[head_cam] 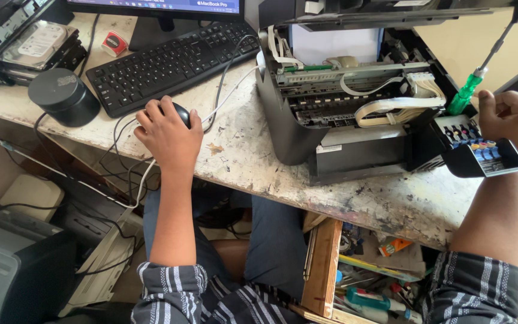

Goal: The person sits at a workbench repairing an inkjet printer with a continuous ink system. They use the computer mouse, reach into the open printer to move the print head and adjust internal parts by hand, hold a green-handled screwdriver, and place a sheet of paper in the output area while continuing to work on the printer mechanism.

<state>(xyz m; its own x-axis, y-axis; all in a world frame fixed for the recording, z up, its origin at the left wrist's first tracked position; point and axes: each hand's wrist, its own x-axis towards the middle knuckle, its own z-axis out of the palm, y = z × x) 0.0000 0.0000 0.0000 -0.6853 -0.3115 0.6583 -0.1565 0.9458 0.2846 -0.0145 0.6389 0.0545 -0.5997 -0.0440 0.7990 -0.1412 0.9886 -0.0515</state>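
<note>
My left hand point(166, 135) rests over a black computer mouse point(181, 113) on the worn white table, just below a black keyboard point(169, 63). My right hand point(511, 117) is at the right side of an opened black printer point(343, 114), its fingers curled around the lower end of a screwdriver with a green handle point(464, 96). Directly below that hand sits the printer's ink tank block point(481, 153) with coloured caps. White ribbon cables point(391, 105) lie exposed inside the printer.
A black round speaker point(64, 96) and a bare hard drive point(37, 42) sit at the table's left. A monitor stands behind the keyboard. An open wooden drawer point(322, 270) full of tools hangs under the table. Another printer point(7, 270) stands on the floor at left.
</note>
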